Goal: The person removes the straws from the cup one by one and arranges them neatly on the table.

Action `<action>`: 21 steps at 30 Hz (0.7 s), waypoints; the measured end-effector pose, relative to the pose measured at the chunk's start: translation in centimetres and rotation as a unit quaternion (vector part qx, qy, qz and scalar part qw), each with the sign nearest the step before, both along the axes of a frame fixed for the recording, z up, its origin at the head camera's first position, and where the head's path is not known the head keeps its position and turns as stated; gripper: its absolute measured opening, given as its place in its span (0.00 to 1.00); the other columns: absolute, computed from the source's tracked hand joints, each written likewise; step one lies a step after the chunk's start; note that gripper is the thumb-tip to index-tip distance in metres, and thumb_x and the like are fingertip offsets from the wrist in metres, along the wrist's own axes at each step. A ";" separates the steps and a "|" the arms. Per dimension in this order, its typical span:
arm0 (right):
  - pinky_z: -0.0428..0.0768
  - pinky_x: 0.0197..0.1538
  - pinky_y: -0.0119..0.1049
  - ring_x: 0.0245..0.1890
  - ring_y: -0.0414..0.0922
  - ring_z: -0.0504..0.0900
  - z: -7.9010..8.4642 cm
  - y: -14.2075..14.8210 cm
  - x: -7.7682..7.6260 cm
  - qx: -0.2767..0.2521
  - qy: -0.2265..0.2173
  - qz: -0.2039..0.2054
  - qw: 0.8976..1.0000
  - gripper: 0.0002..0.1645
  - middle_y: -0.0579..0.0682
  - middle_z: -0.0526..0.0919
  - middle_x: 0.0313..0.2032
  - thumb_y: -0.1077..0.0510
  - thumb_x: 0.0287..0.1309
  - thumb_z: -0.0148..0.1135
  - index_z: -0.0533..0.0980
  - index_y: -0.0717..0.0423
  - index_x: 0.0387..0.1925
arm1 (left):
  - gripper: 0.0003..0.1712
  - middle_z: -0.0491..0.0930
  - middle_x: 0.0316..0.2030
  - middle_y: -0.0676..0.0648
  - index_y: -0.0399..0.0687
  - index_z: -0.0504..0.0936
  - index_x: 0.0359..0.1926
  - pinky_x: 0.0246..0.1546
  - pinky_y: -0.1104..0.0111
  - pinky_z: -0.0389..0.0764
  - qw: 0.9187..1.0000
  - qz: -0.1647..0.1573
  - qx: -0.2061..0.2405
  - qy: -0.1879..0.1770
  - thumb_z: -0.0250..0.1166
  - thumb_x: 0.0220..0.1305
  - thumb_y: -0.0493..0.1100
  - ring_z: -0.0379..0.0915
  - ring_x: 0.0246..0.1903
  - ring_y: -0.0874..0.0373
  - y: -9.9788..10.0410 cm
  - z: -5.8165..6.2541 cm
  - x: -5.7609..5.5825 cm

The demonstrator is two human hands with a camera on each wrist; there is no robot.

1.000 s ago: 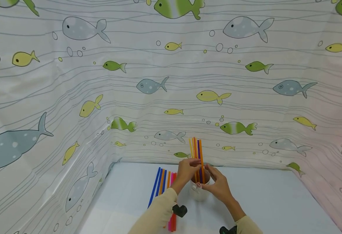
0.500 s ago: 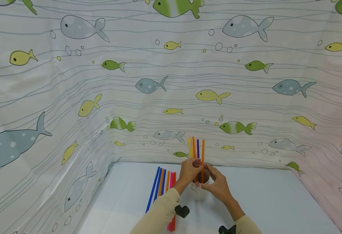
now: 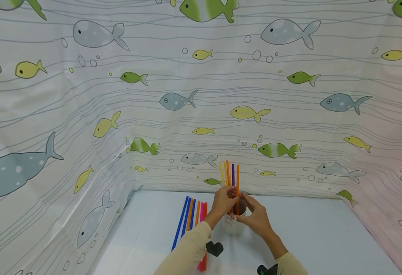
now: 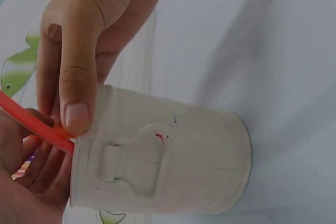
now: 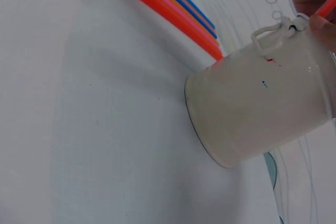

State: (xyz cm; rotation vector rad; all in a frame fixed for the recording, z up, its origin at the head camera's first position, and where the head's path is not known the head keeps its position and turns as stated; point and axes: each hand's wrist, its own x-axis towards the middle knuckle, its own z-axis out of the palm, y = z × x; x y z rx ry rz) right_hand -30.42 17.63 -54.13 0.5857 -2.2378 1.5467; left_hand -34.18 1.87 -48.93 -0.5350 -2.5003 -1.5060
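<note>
A cream-white mug [image 3: 232,227] stands on the table, its handle [image 5: 265,38] facing my body. Several straws lean up out of its mouth, among them yellow ones, a purple straw [image 3: 233,174] and an orange straw [image 3: 238,178]. My left hand [image 3: 222,201] is over the rim and pinches straws among its fingers; how many it holds I cannot tell. On the other side, my right hand [image 3: 257,218] grips the mug at the rim, its thumb [image 4: 77,116] pressed to the outside. The lower ends of the straws are hidden inside the mug.
Left of the mug, blue, orange, pink and red straws [image 3: 183,217] lie side by side on the white table [image 3: 311,236], partly under my left sleeve [image 3: 187,248]. A fish-printed sheet [image 3: 173,130] rises behind the table and along both sides.
The straws in the mug have spread apart, with a gap opening between the purple and orange ones. My left hand has shifted slightly right; my right hand stays on the mug.
</note>
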 end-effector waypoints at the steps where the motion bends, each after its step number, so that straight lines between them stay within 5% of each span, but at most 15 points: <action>1: 0.68 0.62 0.39 0.64 0.52 0.71 -0.1 0.0 0.0 -0.001 -0.002 -0.001 1.000 0.54 0.53 0.73 0.64 0.57 0.41 0.80 0.63 0.59 0.70 | 0.16 0.83 0.41 0.48 0.41 0.82 0.50 0.46 0.69 0.81 1.000 -0.003 0.005 -0.003 0.70 0.60 0.37 0.80 0.40 0.58 0.0 -0.1 0.0; 10: 0.68 0.63 0.38 0.66 0.47 0.69 -0.3 0.0 0.2 0.011 -0.013 -0.010 1.000 0.55 0.48 0.72 0.64 0.50 0.42 0.80 0.64 0.55 0.70 | 0.16 0.84 0.37 0.51 0.46 0.83 0.44 0.37 0.71 0.84 0.997 -0.013 0.051 -0.049 0.74 0.55 0.45 0.83 0.35 0.63 -0.1 -1.2 -0.1; 16: 0.68 0.62 0.37 0.66 0.48 0.69 -0.3 -0.1 0.0 0.004 -0.011 -0.011 1.000 0.55 0.47 0.72 0.64 0.50 0.40 0.80 0.64 0.53 0.70 | 0.11 0.84 0.34 0.52 0.45 0.84 0.41 0.34 0.74 0.83 0.998 0.001 0.056 -0.026 0.73 0.57 0.40 0.81 0.32 0.65 0.1 -1.3 -0.3; 21: 0.69 0.61 0.40 0.65 0.54 0.70 0.1 -0.2 0.2 -0.004 0.011 -0.004 1.000 0.54 0.54 0.73 0.63 0.60 0.40 0.80 0.64 0.57 0.69 | 0.11 0.85 0.35 0.51 0.42 0.84 0.43 0.36 0.76 0.82 0.998 -0.002 0.059 -0.009 0.70 0.58 0.36 0.81 0.34 0.65 0.1 -1.4 -0.5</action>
